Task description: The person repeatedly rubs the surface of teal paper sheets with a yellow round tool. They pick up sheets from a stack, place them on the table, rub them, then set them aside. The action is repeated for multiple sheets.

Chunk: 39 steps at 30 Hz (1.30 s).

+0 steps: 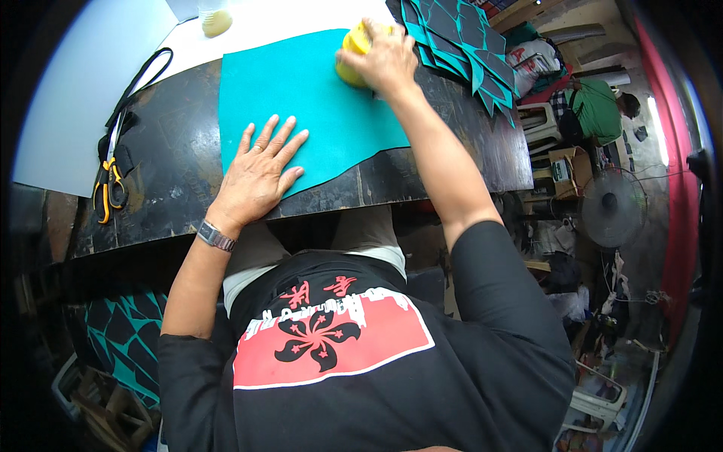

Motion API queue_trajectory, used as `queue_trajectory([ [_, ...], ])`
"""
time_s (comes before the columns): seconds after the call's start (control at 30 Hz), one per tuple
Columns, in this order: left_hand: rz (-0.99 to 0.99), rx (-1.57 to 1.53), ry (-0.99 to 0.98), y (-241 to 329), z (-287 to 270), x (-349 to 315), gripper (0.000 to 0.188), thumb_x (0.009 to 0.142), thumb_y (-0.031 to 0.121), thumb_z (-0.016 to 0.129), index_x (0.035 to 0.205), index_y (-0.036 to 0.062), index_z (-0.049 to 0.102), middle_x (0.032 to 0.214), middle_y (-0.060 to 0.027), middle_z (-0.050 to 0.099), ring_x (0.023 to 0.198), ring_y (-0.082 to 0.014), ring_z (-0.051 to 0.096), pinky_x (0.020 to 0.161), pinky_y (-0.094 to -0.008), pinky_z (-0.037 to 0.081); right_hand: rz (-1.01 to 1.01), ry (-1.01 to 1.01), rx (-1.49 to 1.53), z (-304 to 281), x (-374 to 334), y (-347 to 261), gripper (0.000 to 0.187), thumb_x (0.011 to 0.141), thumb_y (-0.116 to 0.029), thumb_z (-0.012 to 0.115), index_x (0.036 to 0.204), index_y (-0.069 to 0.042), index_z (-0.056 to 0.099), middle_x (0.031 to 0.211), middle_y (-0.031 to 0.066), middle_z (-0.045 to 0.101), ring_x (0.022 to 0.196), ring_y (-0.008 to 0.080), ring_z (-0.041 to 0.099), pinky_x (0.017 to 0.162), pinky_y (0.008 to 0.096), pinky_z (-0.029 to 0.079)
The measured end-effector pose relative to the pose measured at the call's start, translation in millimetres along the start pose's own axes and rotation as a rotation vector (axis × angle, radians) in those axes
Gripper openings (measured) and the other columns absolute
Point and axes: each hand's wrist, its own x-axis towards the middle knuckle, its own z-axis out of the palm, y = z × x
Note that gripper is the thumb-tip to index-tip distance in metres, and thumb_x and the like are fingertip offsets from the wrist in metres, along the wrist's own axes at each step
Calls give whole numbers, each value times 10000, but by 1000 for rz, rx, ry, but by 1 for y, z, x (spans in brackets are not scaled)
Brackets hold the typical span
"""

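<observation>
1. Hands first: left hand [260, 175] is flattened out, fingers spread, pressing on the lower left part of a plain teal sheet [301, 98]. Nothing gripped there, the palm is just planted.

2. Right hand [390, 66] is wrapped over a chunky yellow object [349, 74] at the sheet's upper right. Fingers are closed around it from above. Can't tell what it is, or if its underside touches the sheet, since the hand hides a lot.

3. Sheet's lying flat on the dark tabletop [173, 143], with its far edge up against the white surface [279, 19]. Right forearm crosses above its right end.

4. So which step is this? Reads to me like hold-and-work: left hand steadies, right hand handles the yellow thing over the sheet. Just my take from one view.

5. As for the next move, I'd say it calls for a firm right grip and steady left pressure, because a thin sheet could skid or ruck up if pushed sideways.

6. Nearby stuff: scissors [110, 181] with black-and-orange handles sit well off to the left, untouched, and a pile of teal-and-black pieces [459, 45] is just past the right hand.
</observation>
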Motion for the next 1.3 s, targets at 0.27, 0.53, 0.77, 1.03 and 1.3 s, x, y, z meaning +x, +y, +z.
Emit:
queue_trajectory([
  [0.27,185,-126,63,28,-7,-25,509,998,288,592,1459,89,508,1533,-113,486,1442,-264,426,1207,-446,304,22,-85,-329,20,81,-4,409,921,-302,584,1235,-55,677,1182,220,709,1106,399,662,932,529,511],
  [0.53,205,-228,31,25,-9,-27,461,981,216,599,1401,35,542,1503,-132,512,1436,-261,434,1201,-420,327,-454,-34,270,-18,-69,-93,817,713,-539,832,1444,-301,557,1332,285,519,1105,455,564,865,525,562],
  [0.77,200,-223,16,28,-10,-35,629,975,361,614,1488,39,447,1560,-132,444,1469,-263,384,1225,-417,283,-201,20,31,57,55,-86,798,739,-661,746,1419,-272,595,1274,254,584,1202,448,542,912,527,541],
  [1.03,192,-208,-19,26,-11,-34,721,907,429,672,1492,64,462,1531,-135,474,1442,-278,417,1222,-455,272,-535,23,375,12,-44,-167,726,676,-452,845,1343,-262,631,1210,253,580,1055,426,573,815,512,576],
  [1.3,27,-140,-15,37,-16,-31,734,853,541,694,1502,267,487,1607,-138,358,1495,-439,258,1225,-603,168,-312,18,186,49,22,-142,690,731,-527,789,1344,-254,630,1275,157,616,1157,397,590,895,533,547],
])
